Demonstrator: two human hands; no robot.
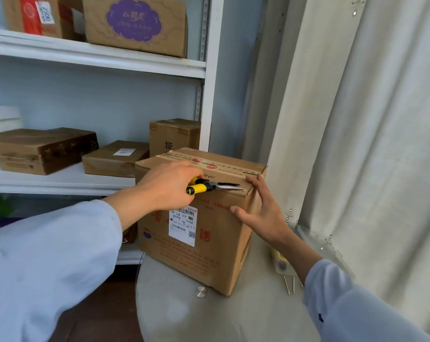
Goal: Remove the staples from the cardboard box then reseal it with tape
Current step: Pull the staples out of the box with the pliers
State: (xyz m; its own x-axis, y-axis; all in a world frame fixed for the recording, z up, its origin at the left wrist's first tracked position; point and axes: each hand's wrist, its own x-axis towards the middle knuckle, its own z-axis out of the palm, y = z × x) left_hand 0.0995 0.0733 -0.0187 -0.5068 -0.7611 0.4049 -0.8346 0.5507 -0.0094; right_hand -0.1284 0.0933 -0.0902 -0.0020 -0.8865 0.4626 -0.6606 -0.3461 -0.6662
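A brown cardboard box (209, 248) with red print and a white shipping label stands on a round grey table (233, 314). Printed tape runs along its top seam. My left hand (169, 186) grips yellow-handled pliers (209, 186), whose dark jaws point right at the box's top near edge, close to the right corner. My right hand (260, 213) lies flat with fingers spread against the box's right corner, steadying it. A few loose metal staples (290, 285) lie on the table to the right of the box.
A white shelf unit (98, 58) behind holds several other cardboard boxes. A pale curtain (357, 119) hangs at the right. A small yellow-capped object (279, 259) lies on the table behind my right forearm. A small metal stud (201, 291) sits by the box's base.
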